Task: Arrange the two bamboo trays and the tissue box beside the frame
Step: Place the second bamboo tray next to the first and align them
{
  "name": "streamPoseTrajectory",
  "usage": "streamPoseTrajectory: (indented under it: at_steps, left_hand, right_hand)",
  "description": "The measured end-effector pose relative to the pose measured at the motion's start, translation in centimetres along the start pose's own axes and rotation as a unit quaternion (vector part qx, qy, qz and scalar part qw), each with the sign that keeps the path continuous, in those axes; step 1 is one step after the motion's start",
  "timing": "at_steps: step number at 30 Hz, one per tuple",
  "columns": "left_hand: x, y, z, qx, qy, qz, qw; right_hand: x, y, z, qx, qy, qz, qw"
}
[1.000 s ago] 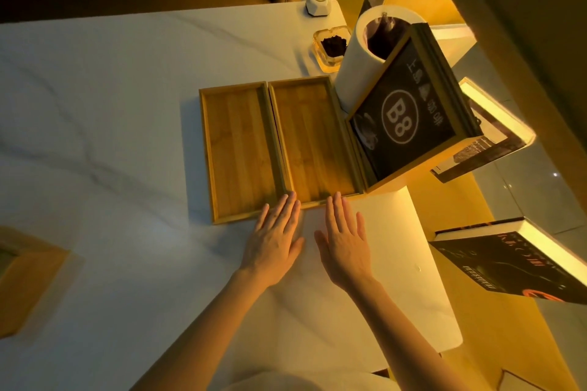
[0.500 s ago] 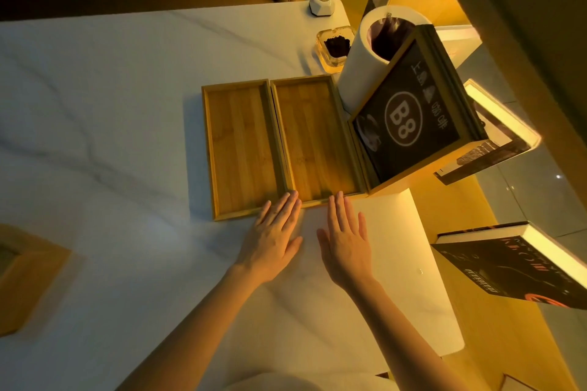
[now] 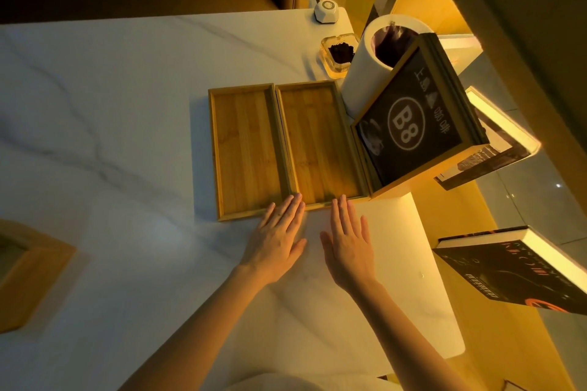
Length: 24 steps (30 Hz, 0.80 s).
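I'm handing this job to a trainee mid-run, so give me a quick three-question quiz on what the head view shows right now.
1. True or false: the left tray and the right tray lie side by side with their long edges touching.
2. Multiple choice: what stands directly right of the right tray? A) the B8 frame B) the ashtray C) the wooden box
3. Fill in: the left hand and the right hand are both flat and ____, fingertips at the trays' near edges.

Key: 1 true; 2 A; 3 open. The wooden box, likely the tissue box, sits at the left edge of the table, far from the frame.
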<state>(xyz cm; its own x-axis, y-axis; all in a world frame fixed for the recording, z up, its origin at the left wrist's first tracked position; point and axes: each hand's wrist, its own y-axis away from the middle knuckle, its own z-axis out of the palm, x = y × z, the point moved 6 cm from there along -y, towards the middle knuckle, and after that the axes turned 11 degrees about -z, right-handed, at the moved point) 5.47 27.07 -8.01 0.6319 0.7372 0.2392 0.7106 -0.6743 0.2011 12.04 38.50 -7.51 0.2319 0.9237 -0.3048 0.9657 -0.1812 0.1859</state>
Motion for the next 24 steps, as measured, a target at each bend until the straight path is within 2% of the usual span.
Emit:
streamPoseTrajectory:
  at_steps: [8, 12, 14, 16, 18, 21, 24]
  left_hand:
    - [0.2, 0.0, -0.3, -0.004, 0.034, -0.005, 0.999]
    - [-0.3, -0.3, -3.0, 0.026, 0.193, -0.033, 0.98]
    - [-1.5, -0.5, -4.5, 0.083, 0.226, -0.072, 0.968]
    - [-3.6, -0.5, -5.6, 0.152, 0.21, -0.137, 0.956]
    - [-6.2, -0.5, -5.8, 0.178, 0.174, -0.233, 0.94]
    - [-9.3, -0.3, -5.0, 0.139, 0.143, -0.336, 0.921]
    - [-10.5, -0.3, -4.0, 0.116, 0.128, -0.337, 0.926]
  right_hand:
    - [-0.5, -0.3, -0.9, 0.006, 0.011, 0.006, 1.0]
    - [-1.1, -1.7, -3.7, 0.076, -0.006, 0.012, 0.997]
    - [-2.0, -3.0, -4.8, 0.097, -0.033, -0.024, 0.994]
    - [-3.5, -4.5, -5.1, 0.079, -0.058, -0.082, 0.992]
    - [-4.8, -5.8, -4.7, 0.037, -0.066, -0.119, 0.99]
    - [-5.7, -7.1, -3.3, -0.029, -0.056, -0.114, 0.991]
    - [-6.1, -7.4, -2.2, -0.067, -0.033, -0.108, 0.991]
